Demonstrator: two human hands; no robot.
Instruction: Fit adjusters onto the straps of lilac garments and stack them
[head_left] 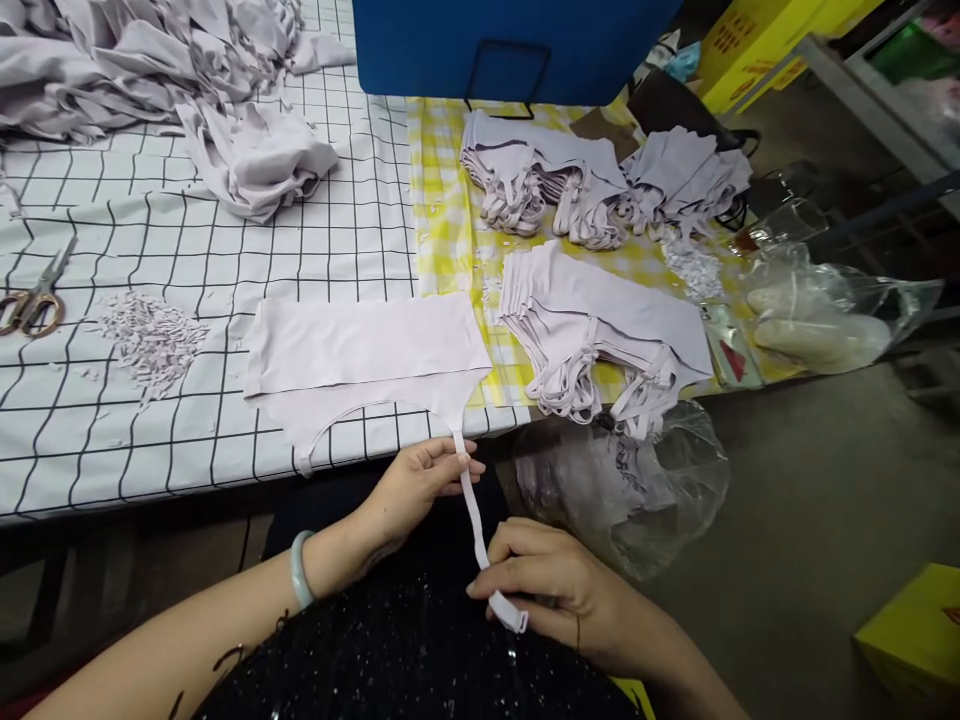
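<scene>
A pale lilac garment piece (360, 350) lies flat on the checked tablecloth (187, 440) at the table's near edge. A narrow strap (475, 515) runs from it down toward my lap. My left hand (420, 480), with a pale green bangle at the wrist, pinches the strap's upper part just below the table edge. My right hand (547, 580) is closed on the strap's lower end, where the strap folds into a small loop.
Scissors (34, 300) and a heap of fabric snippets (150, 335) lie at left. Loose lilac fabric (225, 120) is piled at the back left. Folded stacks (600, 330) sit on the yellow cloth, with plastic bags (825, 315) at right and a blue box (510, 40) behind.
</scene>
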